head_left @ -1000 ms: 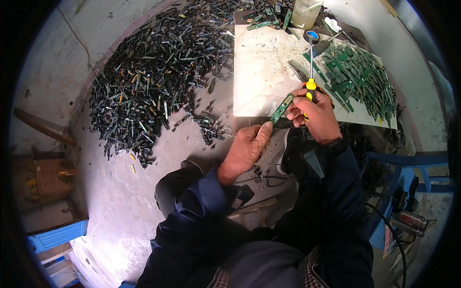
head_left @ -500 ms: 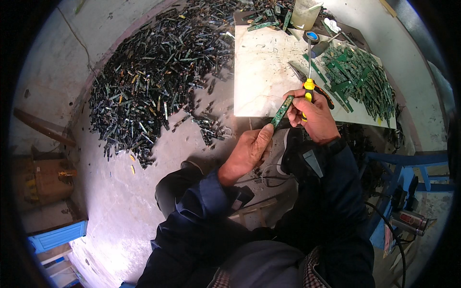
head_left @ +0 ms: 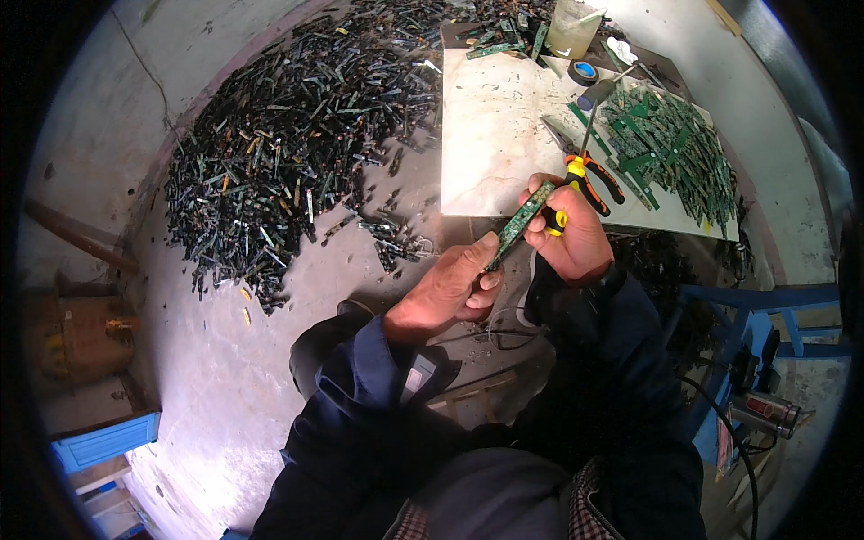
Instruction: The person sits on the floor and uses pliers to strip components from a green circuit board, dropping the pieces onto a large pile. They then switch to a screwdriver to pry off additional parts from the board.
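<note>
A narrow green circuit board strip (head_left: 522, 220) slants between my two hands, just off the table's near edge. My left hand (head_left: 443, 286) is closed on its lower end, thumb on top. My right hand (head_left: 576, 241) grips a screwdriver (head_left: 558, 220) with a yellow and black handle, its shaft pointing up and away over the table. The right thumb and fingers also touch the strip's upper end. Pliers (head_left: 601, 184) with orange and black handles lie on the table, close beyond my right hand.
A pale board (head_left: 486, 135) covers the table. On its right is a pile of green strips (head_left: 675, 157); behind stand a tape roll (head_left: 583, 72) and a cloudy plastic cup (head_left: 572, 31). A large heap of dark strips (head_left: 297, 153) covers the floor at left. A blue chair (head_left: 765, 301) stands at right.
The screwdriver has tilted, its tip moving right and its handle down into my right palm. The strip has turned slightly, and my left hand has shifted a little left and down.
</note>
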A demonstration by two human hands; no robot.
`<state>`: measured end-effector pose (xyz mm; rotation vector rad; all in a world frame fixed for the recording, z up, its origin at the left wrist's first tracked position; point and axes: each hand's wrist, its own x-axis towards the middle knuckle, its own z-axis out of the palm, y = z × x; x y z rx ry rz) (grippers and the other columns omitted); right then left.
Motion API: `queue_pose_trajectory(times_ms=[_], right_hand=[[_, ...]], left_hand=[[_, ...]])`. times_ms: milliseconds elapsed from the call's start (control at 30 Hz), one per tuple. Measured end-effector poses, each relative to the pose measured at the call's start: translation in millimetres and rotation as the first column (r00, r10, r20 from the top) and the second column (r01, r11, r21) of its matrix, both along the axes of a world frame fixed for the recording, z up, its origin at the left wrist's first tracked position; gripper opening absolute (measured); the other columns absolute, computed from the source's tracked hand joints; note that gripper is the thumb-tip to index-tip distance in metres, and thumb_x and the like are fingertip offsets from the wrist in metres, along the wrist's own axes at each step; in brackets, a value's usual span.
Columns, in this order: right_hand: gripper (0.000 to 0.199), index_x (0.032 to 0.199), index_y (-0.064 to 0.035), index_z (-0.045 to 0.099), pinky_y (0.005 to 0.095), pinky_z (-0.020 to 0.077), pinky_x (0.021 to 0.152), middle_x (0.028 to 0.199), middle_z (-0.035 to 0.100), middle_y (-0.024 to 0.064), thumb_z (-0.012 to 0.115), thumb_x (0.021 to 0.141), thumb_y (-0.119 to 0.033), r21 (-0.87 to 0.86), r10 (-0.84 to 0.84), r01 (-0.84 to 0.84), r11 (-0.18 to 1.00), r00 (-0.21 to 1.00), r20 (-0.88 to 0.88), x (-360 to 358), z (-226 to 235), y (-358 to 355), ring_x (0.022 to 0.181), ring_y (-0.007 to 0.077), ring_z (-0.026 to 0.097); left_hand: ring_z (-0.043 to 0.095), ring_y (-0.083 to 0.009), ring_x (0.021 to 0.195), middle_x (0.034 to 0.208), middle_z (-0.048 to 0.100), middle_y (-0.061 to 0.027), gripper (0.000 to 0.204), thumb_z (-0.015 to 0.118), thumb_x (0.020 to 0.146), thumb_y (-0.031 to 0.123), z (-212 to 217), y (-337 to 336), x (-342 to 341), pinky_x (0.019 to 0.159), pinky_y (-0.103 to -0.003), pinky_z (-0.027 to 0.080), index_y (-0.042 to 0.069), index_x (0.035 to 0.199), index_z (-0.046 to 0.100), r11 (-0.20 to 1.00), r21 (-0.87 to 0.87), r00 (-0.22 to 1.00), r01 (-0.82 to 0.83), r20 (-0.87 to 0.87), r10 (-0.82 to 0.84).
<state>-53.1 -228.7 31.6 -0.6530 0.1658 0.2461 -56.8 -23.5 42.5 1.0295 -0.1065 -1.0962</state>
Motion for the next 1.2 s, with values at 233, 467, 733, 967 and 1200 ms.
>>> queue_pose_trajectory(times_ms=[233,467,733,967,1200], right_hand=[[0.018,0.098,-0.0047,0.057,0.0315,0.0449,0.063,0.086,0.06,0.0062,0.047,0.086,-0.013,0.118,-0.028,0.041,0.992,0.994,-0.105,-5.6,-6.3,11.5,0.068,0.0146,0.054],[0.017,0.094,-0.0006,0.054,0.0301,0.0536,0.051,0.073,0.06,0.0086,0.049,0.088,-0.015,-0.369,-0.159,0.158,0.916,0.987,0.03,-0.6,-1.7,14.7,0.061,0.0167,0.061],[0.014,0.098,-0.0009,0.053,0.0277,0.0543,0.05,0.077,0.062,0.0098,0.047,0.089,-0.009,-0.505,-0.126,0.162,0.848,0.987,0.104,0.9,13.0,15.7,0.06,0.0142,0.062],[0.014,0.1,-0.0006,0.052,0.0287,0.0549,0.057,0.08,0.063,0.0119,0.047,0.089,-0.007,-0.555,-0.056,0.102,0.826,0.993,0.1,0.3,15.5,7.8,0.065,0.0166,0.063],[0.015,0.101,0.0003,0.051,0.0296,0.0547,0.058,0.082,0.064,0.0163,0.048,0.087,-0.006,-0.525,-0.038,0.052,0.849,0.999,0.038,-2.0,11.9,11.9,0.065,0.0189,0.064]], left_hand=[[0.024,-0.0072,0.045,0.055,0.031,0.0037,0.049,0.038,0.095,0.055,-0.8,6.2,-0.6,0.044,-0.022,0.021,0.013,0.069,0.039,0.995,-0.104,0.981,-0.004,-0.191,-0.016],[0.027,-0.0094,0.046,0.054,0.032,0.0023,0.048,0.036,0.095,0.053,-16.1,2.0,-3.4,0.045,-0.023,0.023,0.013,0.069,0.039,0.988,-0.084,0.98,-0.127,-0.161,0.113],[0.03,-0.0098,0.052,0.061,0.035,0.0011,0.041,0.032,0.097,0.048,-16.8,-8.4,-8.2,0.048,-0.025,0.025,0.012,0.08,0.042,0.93,0.021,0.93,-0.367,0.012,0.366],[0.031,-0.011,0.053,0.064,0.038,-0.0001,0.039,0.034,0.096,0.043,-14.1,-13.4,7.6,0.048,-0.025,0.026,0.009,0.08,0.042,0.896,0.091,0.875,-0.435,-0.192,0.444],[0.032,-0.0111,0.052,0.063,0.039,0.0001,0.04,0.035,0.096,0.042,-18.9,-12.3,13.5,0.047,-0.026,0.026,0.008,0.078,0.045,0.844,0.103,0.829,-0.526,-0.159,0.536]])
